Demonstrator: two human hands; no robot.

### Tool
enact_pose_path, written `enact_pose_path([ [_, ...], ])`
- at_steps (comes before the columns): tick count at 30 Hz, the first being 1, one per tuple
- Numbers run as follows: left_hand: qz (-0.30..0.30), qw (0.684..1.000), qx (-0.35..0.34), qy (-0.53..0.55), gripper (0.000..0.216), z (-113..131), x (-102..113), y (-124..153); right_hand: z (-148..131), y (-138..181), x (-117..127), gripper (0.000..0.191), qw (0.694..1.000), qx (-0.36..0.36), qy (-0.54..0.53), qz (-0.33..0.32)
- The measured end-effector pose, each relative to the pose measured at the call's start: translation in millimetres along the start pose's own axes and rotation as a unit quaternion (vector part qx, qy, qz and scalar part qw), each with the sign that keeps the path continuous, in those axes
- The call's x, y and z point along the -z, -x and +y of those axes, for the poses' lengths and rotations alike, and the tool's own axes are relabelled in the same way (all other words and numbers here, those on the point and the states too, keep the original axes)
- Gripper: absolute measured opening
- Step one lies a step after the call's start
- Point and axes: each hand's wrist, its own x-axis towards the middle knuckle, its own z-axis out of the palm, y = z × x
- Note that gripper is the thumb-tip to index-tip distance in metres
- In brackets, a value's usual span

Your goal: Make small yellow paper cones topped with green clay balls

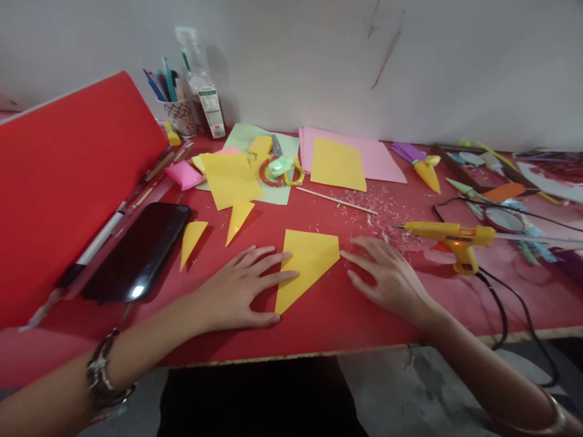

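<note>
A folded yellow paper piece lies flat on the red table near its front edge. My left hand rests open on the table with its fingers spread, the fingertips pressing on the paper's left edge. My right hand lies open to the right of the paper, its fingertips touching the paper's right corner. Neither hand holds anything. A wristwatch sits on my left wrist, a bangle on my right.
A black phone and two small yellow triangles lie left of my hands. A yellow glue gun with a black cord stands at right. Yellow and pink sheets, scissors, a pen cup and a red board fill the back.
</note>
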Motion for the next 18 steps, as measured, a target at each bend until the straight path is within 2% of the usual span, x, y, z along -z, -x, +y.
enact_pose_path([
  [3, 0.004, 1.0, -0.007, -0.02, 0.058, 0.8, 0.7, -1.1, -0.8, -9.4, 1.3, 0.029, 1.0, -0.01, -0.012, 0.009],
  [8, 0.062, 0.995, -0.036, -0.076, 0.055, 9.9, 0.0, 1.0, -22.0, -17.1, -2.7, 0.04, 0.991, 0.11, -0.041, -0.069],
  [14, 0.161, 0.979, -0.069, -0.108, 0.05, 30.3, -8.9, -3.3, -70.2, -15.5, -5.2, 0.034, 0.994, 0.088, 0.065, -0.028],
  [18, 0.152, 0.985, -0.017, -0.084, 0.049, 29.5, -12.7, -6.2, -77.2, -17.5, 2.8, 0.029, 0.995, 0.07, 0.014, -0.069],
])
